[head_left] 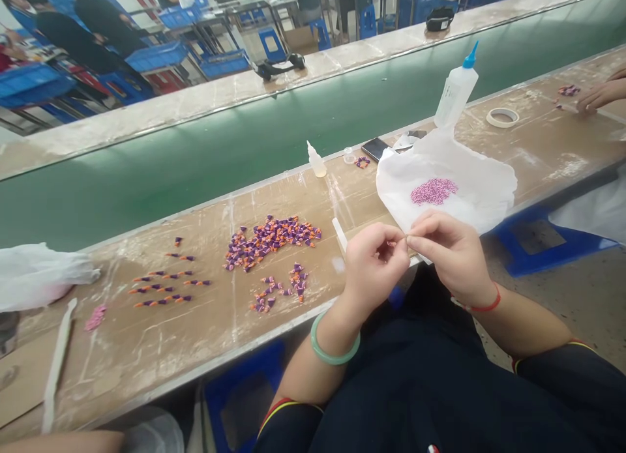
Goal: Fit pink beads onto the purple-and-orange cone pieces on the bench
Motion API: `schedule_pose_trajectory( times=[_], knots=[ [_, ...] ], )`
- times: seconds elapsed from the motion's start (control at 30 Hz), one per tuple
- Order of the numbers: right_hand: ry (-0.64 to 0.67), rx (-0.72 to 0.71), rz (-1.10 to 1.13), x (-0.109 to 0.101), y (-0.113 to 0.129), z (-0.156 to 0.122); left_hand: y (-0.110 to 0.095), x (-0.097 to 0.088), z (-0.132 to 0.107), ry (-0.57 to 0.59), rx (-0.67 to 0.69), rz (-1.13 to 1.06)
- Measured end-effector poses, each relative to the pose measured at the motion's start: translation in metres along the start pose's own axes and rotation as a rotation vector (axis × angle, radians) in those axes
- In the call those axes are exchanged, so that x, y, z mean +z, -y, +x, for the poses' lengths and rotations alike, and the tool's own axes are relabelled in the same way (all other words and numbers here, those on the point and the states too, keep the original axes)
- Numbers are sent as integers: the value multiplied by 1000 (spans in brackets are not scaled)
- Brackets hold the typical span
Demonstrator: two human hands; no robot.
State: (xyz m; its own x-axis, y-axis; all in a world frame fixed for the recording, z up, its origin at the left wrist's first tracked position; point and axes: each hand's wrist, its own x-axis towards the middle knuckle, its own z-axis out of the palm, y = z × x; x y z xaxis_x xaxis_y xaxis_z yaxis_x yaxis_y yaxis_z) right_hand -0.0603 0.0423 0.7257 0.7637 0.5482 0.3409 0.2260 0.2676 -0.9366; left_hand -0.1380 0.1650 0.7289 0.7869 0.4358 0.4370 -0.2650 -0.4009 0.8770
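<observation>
My left hand [374,264] and my right hand [447,254] meet at the near edge of the wooden bench [161,336], fingertips pinched together on something tiny that I cannot make out. A pile of small purple and orange pieces [271,238] lies left of my hands, and a smaller scatter of the same pieces [281,289] lies closer. Several assembled purple and orange sticks [166,285] lie in rows further left. Just beyond my right hand, a white sheet [484,179] carries a heap of pink beads [434,191].
A big glue bottle with a blue tip [456,91] and a small bottle [316,161] stand at the bench's far edge, by a phone [375,148] and a tape roll [503,117]. Behind runs a green conveyor belt [220,146]. Another person's hand [601,93] works far right. A plastic bag [34,274] lies left.
</observation>
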Motion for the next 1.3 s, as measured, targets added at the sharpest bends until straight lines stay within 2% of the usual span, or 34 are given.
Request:
schedule_pose_trajectory(
  times=[0.13,0.23,0.4,0.57,0.7,0.87,0.97,1.17,1.3],
  knots=[
    [70,118,226,1,-5,2,2,-1,-2,44,-235,-333],
    [98,111,284,1,-9,3,3,-2,-6,63,-357,-528],
    [83,-51,146,1,-11,1,2,-3,-10,36,-467,-628],
    [52,-226,-123,4,-6,1,2,-3,-10,55,-571,-708],
    [32,-403,-335,4,-3,2,3,-2,-11,56,-573,-775],
    [-5,-542,-471,4,-2,0,8,1,-15,28,-459,-717],
    [-10,-505,-472,5,0,-2,10,2,-16,-7,-420,-666],
    [127,-155,-357,4,14,-1,10,-1,-15,8,-499,-659],
    [211,-66,-371,3,20,4,4,-4,-15,-18,-457,-490]
  ],
)
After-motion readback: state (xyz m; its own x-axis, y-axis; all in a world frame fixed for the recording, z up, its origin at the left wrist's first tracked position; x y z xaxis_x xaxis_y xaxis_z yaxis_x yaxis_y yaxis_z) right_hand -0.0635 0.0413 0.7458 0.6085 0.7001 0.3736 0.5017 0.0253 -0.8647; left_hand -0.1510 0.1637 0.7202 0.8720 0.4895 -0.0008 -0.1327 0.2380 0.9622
